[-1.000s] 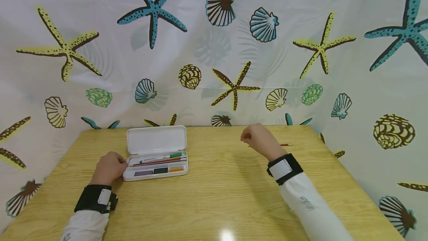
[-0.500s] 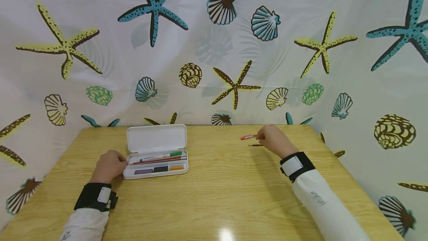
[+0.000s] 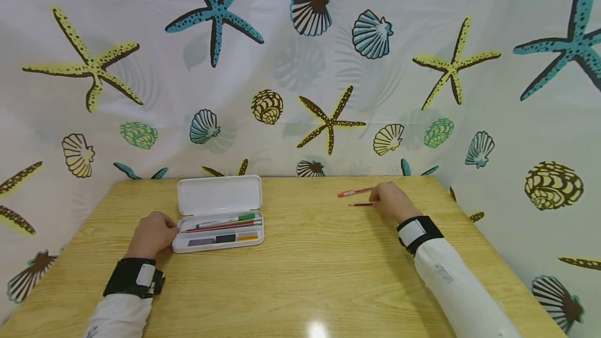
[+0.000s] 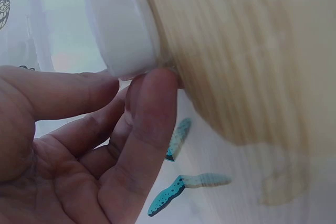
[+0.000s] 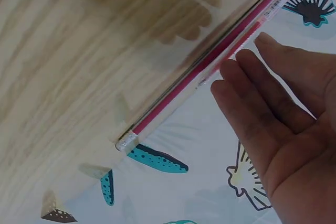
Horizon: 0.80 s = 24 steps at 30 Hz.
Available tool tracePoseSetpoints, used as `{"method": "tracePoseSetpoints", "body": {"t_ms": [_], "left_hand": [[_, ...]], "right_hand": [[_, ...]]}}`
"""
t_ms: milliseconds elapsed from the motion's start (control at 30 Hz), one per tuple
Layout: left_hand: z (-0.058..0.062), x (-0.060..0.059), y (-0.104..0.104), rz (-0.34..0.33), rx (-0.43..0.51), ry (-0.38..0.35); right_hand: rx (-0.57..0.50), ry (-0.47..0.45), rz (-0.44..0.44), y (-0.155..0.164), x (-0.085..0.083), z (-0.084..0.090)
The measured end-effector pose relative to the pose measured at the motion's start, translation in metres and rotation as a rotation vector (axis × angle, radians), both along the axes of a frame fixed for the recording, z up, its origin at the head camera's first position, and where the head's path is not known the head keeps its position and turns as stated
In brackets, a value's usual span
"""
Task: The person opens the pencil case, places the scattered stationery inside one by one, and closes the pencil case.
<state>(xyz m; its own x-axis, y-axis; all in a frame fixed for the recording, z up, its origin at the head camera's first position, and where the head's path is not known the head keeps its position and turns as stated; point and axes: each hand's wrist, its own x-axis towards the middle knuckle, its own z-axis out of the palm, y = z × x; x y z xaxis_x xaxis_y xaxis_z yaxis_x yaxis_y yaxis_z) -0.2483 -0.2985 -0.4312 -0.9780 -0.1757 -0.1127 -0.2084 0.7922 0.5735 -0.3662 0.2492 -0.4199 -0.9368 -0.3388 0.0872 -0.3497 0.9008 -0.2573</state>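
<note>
My left hand pinches the left end of an open white pencil case between thumb and fingers; the left wrist view shows the case's rounded corner in that grip. Inside the case lie a green-capped marker and a red pencil. On the far right of the table, my right hand hovers close over a second red pencil and a red-ended pen. The right wrist view has its fingers loosely extended and thumb apart, beside the pencil and the pen.
Purple, black and orange rectangular pieces sit in the case's front compartment. Its raised lid leans back. A patterned cloth hangs behind and beside the wooden table.
My right hand has moved right along the far side of the table, off the pen's red end, and more of the pen now shows. My left hand stays at the pencil case.
</note>
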Motion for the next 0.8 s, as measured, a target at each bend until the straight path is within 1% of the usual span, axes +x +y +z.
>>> {"method": "tracePoseSetpoints", "body": {"t_ms": [167, 400, 633, 800], "left_hand": [[0.0, 0.0, 0.0, 0.0, -0.004, 0.0], [-0.002, 0.0, 0.0, 0.002, -0.008, 0.007], [-0.005, -0.002, -0.001, 0.019, 0.003, 0.004], [-0.006, -0.004, -0.001, 0.02, 0.0, 0.005]], "right_hand": [[-0.019, 0.014, 0.0, 0.003, -0.005, -0.005], [-0.013, 0.002, 0.004, 0.003, -0.012, -0.009], [-0.007, 0.002, 0.043, 0.005, -0.019, -0.013], [0.003, 0.0, 0.054, 0.005, -0.022, -0.015]]}}
